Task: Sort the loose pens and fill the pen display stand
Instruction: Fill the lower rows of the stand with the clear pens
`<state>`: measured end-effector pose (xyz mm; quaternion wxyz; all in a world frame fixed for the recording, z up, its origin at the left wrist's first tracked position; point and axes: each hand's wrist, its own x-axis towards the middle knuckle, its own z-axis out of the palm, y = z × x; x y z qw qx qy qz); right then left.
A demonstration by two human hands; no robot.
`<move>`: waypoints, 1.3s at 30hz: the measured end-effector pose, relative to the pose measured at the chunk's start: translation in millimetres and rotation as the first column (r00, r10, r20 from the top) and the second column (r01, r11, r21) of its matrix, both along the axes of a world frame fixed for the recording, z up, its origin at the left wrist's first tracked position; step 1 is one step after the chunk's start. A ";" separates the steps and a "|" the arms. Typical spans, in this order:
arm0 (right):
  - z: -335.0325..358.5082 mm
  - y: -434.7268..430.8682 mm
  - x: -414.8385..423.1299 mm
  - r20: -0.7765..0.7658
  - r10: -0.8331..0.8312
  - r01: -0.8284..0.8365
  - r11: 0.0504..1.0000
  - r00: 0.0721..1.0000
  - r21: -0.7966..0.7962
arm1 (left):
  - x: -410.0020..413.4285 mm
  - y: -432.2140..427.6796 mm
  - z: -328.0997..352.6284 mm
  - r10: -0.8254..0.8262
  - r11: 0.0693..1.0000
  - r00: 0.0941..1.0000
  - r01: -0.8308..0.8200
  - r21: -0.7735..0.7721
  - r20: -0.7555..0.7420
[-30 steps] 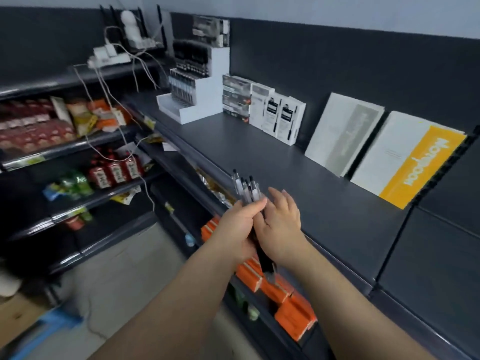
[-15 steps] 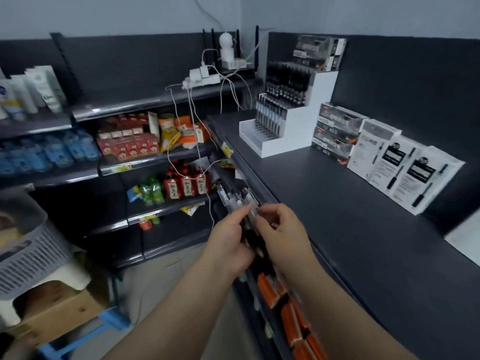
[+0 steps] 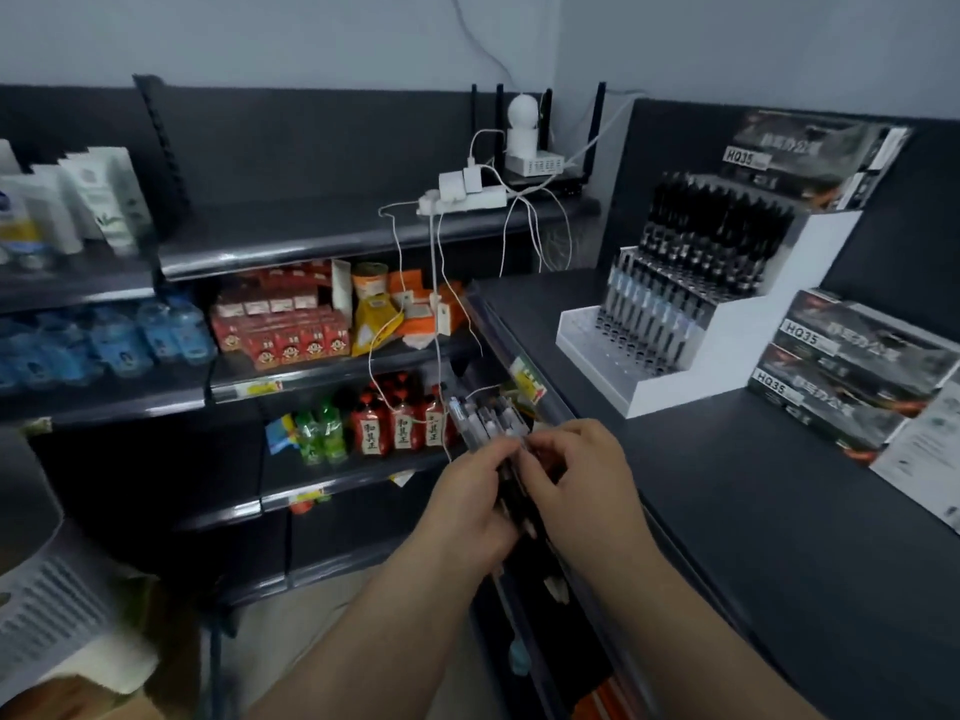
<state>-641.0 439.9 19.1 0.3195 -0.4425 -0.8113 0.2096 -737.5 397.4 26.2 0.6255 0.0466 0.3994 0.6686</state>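
Note:
A bundle of loose pens (image 3: 485, 419) with clear barrels and dark grips sticks up between my hands, just off the dark shelf's front edge. My left hand (image 3: 467, 504) grips the bundle from the left. My right hand (image 3: 576, 480) pinches the pens near their upper ends. The white stepped pen display stand (image 3: 727, 324) sits on the shelf to the upper right, well beyond my hands. Its upper tiers hold rows of black pens, its middle tier several clear pens, and its lowest tier shows bare holes.
Dark pen boxes (image 3: 852, 371) are stacked right of the stand, another box (image 3: 810, 153) on top of it. White cables (image 3: 436, 314) hang from a power strip (image 3: 462, 200) over snack and drink shelves on the left. A white basket (image 3: 47, 615) sits at lower left.
The view has swung left and closer to the stand. My hands have stayed together on the pen bundle, now lower and tilted left.

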 end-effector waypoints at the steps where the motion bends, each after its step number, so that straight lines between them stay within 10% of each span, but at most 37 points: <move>1: 0.7 10.2 -13.3 0.047 -0.017 0.016 0.999 0.999 0.038 | -15.0 12.4 0.4 -0.025 1.000 1.000 0.025 0.000 -0.015; 19: 17.4 135.8 -77.4 -0.060 -0.497 0.472 0.851 0.866 -0.230 | -83.1 186.7 1.0 -0.418 0.899 0.893 0.433 0.065 -0.165; 39: 45.5 263.5 -68.7 -0.503 -0.614 0.489 0.789 0.608 -0.372 | -126.7 352.1 4.4 -0.498 0.861 0.835 0.509 -0.014 -0.233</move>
